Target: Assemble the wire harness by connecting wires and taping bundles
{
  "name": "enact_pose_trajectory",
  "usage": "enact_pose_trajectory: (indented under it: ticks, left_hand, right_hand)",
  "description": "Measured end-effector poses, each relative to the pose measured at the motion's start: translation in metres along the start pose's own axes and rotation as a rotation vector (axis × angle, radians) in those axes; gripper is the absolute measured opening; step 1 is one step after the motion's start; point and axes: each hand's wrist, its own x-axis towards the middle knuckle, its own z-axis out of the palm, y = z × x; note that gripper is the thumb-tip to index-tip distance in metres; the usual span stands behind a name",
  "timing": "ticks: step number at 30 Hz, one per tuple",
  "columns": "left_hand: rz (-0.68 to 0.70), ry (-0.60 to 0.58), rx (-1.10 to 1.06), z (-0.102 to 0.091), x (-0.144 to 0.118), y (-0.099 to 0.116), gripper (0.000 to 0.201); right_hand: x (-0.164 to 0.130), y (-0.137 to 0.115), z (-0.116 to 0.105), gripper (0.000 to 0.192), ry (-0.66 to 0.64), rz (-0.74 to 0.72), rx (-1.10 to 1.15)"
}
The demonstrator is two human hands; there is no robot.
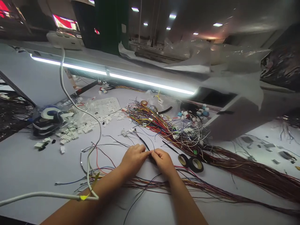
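My left hand point(134, 157) and my right hand point(163, 161) meet at their fingertips over the white table point(28, 162), pinching a thin black wire point(143, 142) that runs up and left from them. Both hands rest on the tabletop. Loose thin wires point(140, 184) in several colours lie under my forearms. Two rolls of black tape point(192, 162) sit just right of my right hand.
A big tangle of coloured wires point(168, 125) spreads behind the hands and trails right as a thick bundle point(246, 170). White connectors point(75, 129) lie scattered at left beside bagged tape rolls point(48, 120). A white cable point(89, 150) hangs across the left. A light bar point(140, 81) glows behind.
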Motion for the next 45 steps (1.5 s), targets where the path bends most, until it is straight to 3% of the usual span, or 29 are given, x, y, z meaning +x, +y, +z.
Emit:
enact_pose_trajectory:
  ticks: [3,7,9,12,16,19,23,25,28,33,35,39,43,45]
  left_hand:
    - [0.076,0.05,0.012,0.002,-0.001,-0.002,0.018]
    - [0.345,0.073,0.034,0.0,-0.012,0.002,0.017]
    - [0.377,0.052,0.082,-0.002,-0.02,0.003,0.019]
    - [0.289,-0.005,0.148,-0.01,-0.037,-0.008,0.02]
    - [0.057,-0.102,0.164,-0.045,-0.057,-0.054,0.023]
    - [-0.23,-0.168,0.023,-0.072,-0.068,-0.095,0.024]
    - [-0.384,-0.21,-0.109,-0.089,-0.078,-0.122,0.022]
    - [-0.444,-0.231,-0.209,-0.093,-0.081,-0.123,0.025]
    - [-0.517,-0.256,-0.37,-0.102,-0.086,-0.119,0.034]
    - [-0.668,-0.322,-0.938,-0.122,-0.095,-0.109,0.028]
    - [-0.664,-0.362,-1.08,-0.126,-0.098,-0.106,0.025]
    - [-0.638,-0.36,-0.998,-0.129,-0.107,-0.104,0.026]
    - [-0.815,-0.107,-0.737,-0.13,-0.127,-0.104,0.04]
    - [-0.815,-0.009,-0.577,-0.129,-0.141,-0.097,0.041]
  right_hand:
    - [-0.001,-0.001,0.0,0.027,-0.007,-0.01,-0.008]
    - [-0.003,0.0,0.001,0.027,-0.026,-0.033,-0.049]
    - [-0.004,0.001,0.003,0.027,-0.024,-0.049,-0.066]
    - [-0.006,0.003,0.004,0.027,-0.001,-0.05,-0.084]
    - [-0.006,0.005,0.006,0.028,0.012,-0.047,-0.129]
    - [-0.008,0.007,0.01,0.028,0.042,-0.059,-0.189]
    - [-0.013,0.012,0.017,0.043,0.112,-0.094,-0.288]
    - [-0.015,0.011,0.02,0.052,0.125,-0.207,-0.353]
    - [-0.02,-0.004,0.023,0.049,0.156,-0.425,-0.457]
    - [-0.028,-0.049,0.042,0.048,0.086,-0.709,-0.467]
    - [-0.03,-0.058,0.055,0.048,0.036,-0.764,-0.454]
    - [-0.033,-0.048,0.072,0.035,-0.117,-0.719,-0.441]
    - [-0.035,-0.027,0.065,0.024,-0.077,-0.543,-0.411]
    - [-0.035,-0.022,0.06,0.024,-0.064,-0.435,-0.365]
